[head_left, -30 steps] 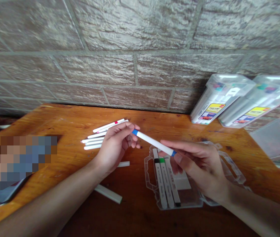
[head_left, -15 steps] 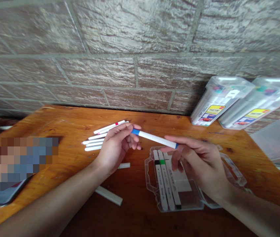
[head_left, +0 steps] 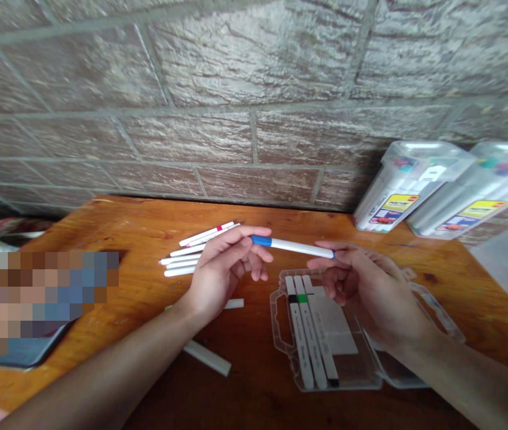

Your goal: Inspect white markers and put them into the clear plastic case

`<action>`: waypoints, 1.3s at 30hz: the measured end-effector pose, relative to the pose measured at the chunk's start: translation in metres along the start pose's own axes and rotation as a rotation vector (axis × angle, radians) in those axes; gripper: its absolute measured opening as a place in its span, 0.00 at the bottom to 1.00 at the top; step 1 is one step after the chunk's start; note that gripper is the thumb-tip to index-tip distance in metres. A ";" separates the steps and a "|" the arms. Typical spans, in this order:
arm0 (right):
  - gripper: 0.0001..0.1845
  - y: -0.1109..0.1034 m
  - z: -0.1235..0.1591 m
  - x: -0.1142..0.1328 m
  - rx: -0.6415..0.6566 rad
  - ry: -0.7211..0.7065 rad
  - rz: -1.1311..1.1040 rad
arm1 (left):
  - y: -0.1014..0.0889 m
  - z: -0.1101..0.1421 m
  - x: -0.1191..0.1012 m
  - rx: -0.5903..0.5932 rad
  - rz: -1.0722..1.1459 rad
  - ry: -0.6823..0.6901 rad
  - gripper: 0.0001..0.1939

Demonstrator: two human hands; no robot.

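A white marker with a blue cap hangs above the table between my two hands. My left hand pinches its blue-capped end. At the other end, which has a blue tip, my right hand grips it between thumb and fingers. Below my right hand lies an opened clear plastic case; three white markers lie side by side in its left half, with black and green bands showing. Behind my left hand several white markers are spread in a loose group, partly hidden by it.
Two clear marker boxes stand against the brick wall at the right. One white marker lies by my left forearm, another white piece near my wrist. A dark flat device, partly pixelated, rests at the left of the wooden table.
The view has shifted slightly, so the scene sits a little further right. Both hands still hold the blue-capped marker, which is now closer to level.
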State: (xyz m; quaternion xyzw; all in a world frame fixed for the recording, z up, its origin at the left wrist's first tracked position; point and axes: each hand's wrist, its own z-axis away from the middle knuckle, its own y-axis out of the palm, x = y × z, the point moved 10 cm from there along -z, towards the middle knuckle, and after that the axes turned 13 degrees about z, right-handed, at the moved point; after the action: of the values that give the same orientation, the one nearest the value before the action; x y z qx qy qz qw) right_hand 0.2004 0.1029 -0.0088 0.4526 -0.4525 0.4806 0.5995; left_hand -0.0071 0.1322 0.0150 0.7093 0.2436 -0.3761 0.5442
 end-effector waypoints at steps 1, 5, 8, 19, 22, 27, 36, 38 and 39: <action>0.13 -0.001 0.000 -0.001 -0.007 0.006 -0.001 | 0.001 0.000 0.000 0.010 -0.007 0.001 0.12; 0.13 -0.002 -0.001 -0.002 -0.025 0.024 -0.010 | 0.003 0.002 0.000 0.041 -0.026 0.005 0.13; 0.13 -0.002 -0.002 -0.004 -0.028 0.047 -0.021 | 0.005 0.003 0.000 0.052 -0.032 0.006 0.13; 0.13 -0.003 -0.001 -0.006 -0.023 0.046 -0.024 | 0.004 0.002 -0.001 0.030 -0.027 0.003 0.11; 0.11 -0.002 -0.001 -0.007 -0.023 0.060 -0.032 | 0.006 0.002 0.000 0.045 0.021 -0.016 0.10; 0.09 0.000 -0.002 -0.011 -0.004 0.091 -0.041 | 0.013 0.003 0.005 0.067 0.083 -0.077 0.09; 0.07 0.000 -0.002 -0.010 0.010 0.093 -0.026 | 0.012 0.003 0.006 0.054 0.084 -0.085 0.08; 0.09 -0.001 -0.001 -0.009 0.003 0.092 -0.019 | 0.010 0.003 0.006 0.045 0.079 -0.082 0.07; 0.10 0.000 -0.001 -0.009 0.003 0.090 -0.015 | 0.009 0.003 0.006 0.034 0.069 -0.082 0.06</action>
State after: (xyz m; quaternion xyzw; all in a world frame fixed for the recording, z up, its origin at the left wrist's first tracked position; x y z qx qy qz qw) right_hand 0.1998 0.1024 -0.0179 0.4348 -0.4211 0.4964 0.6222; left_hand 0.0024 0.1266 0.0151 0.7104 0.1901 -0.3896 0.5544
